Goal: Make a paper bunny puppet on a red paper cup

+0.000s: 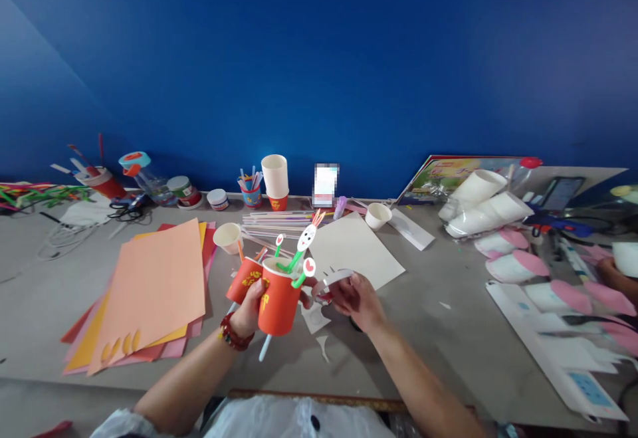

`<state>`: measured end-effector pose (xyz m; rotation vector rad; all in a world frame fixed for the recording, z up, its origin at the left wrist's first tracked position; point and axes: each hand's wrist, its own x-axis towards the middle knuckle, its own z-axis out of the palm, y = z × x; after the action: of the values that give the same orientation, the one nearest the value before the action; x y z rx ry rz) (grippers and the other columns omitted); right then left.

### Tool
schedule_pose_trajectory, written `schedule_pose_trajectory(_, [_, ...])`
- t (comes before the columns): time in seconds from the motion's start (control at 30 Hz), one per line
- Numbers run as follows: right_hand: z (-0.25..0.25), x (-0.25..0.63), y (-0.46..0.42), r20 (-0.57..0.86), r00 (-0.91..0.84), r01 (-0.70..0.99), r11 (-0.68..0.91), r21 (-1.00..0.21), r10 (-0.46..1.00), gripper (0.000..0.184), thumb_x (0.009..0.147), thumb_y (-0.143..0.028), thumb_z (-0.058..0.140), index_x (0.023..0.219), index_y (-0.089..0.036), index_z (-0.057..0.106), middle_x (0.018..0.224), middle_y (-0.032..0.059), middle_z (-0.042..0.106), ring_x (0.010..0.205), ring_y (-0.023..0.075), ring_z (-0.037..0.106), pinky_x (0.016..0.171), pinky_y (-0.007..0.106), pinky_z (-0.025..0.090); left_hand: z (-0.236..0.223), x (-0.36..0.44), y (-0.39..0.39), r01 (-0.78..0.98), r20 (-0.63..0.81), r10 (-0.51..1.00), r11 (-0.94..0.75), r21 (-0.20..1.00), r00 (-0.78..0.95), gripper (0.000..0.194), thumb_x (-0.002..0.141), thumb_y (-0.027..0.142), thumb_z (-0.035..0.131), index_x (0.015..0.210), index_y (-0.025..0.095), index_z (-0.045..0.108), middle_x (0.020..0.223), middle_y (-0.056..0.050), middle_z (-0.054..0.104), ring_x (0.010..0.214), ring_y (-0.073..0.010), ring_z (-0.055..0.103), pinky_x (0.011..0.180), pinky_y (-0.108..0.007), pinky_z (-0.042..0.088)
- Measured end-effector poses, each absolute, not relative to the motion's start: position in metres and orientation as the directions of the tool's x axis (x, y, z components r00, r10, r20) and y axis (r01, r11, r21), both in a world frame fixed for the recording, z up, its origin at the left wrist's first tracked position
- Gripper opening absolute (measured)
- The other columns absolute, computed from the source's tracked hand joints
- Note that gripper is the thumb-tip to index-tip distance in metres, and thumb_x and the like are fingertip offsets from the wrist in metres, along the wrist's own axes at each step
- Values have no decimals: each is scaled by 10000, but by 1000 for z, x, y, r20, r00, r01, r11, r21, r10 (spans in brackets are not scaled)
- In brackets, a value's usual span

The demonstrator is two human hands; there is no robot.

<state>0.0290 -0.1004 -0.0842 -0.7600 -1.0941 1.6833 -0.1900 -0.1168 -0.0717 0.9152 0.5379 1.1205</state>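
My left hand [248,312], with a beaded bracelet at the wrist, is closed around a red paper cup [279,305] with yellow markings. A white face cutout [306,237] on a green stem and smaller heart-marked discs on green stems rise from this cup. A pale stick [265,347] shows below it. Just behind, on the left, is a second red cup [244,280]; whether the hand grips it too I cannot tell. Close to the cup's right side, my right hand [363,302] is closed on a pale curved band [333,280], its far end partly hidden.
Coloured paper sheets [154,285] lie stacked on the left. Behind the cups are a white cup [228,237], several straws [274,223] and a white sheet [356,248]. Bagged cups [491,209] and a power strip [558,358] are on the right, near another person's hand [613,278].
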Motion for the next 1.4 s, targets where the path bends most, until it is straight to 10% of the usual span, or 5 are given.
schedule_pose_trajectory(0.3, [-81,25,-97,-132,-446,-362,-313,-878,885,414,829,-616,543,769,-208,574,448,-97,320,355,72,168,332,195,189,-74,-188,-122,-497,63,827,273,823,559,699,715,749,575,1065,152,672,957,-182,722,978,-401,684,825,-515,536])
schedule_pose_trajectory(0.6, [-40,39,-108,188,-305,292,280,-915,934,254,884,-435,602,783,-202,608,769,7,585,621,127,500,566,241,405,-70,-198,-121,-378,-34,845,274,884,533,574,766,587,685,1167,176,658,1033,-153,736,892,-331,707,744,-403,554])
schedule_pose_trajectory(0.9, [-82,16,-110,-247,-396,-364,-398,-842,884,621,814,-798,449,668,-196,485,497,-72,430,339,36,180,315,192,163,-66,-186,-112,-585,73,871,261,768,485,713,799,730,475,1133,132,672,1067,-200,706,925,-362,696,702,-456,567])
schedule_pose_trajectory(1.23, [-51,36,-116,157,-263,246,223,-943,952,361,971,-464,499,747,-192,580,598,-28,493,534,111,472,493,222,349,-69,-193,-116,-570,5,870,318,757,492,629,847,656,494,1120,123,685,1073,-186,720,932,-371,718,911,-528,516])
schedule_pose_trajectory(1.4, [-58,32,-118,57,-280,24,66,-998,958,408,974,-519,449,702,-216,481,479,-81,354,403,91,346,410,217,293,-63,-190,-118,-570,124,827,261,779,548,698,802,697,529,1179,121,645,1063,-190,710,948,-373,702,808,-494,561])
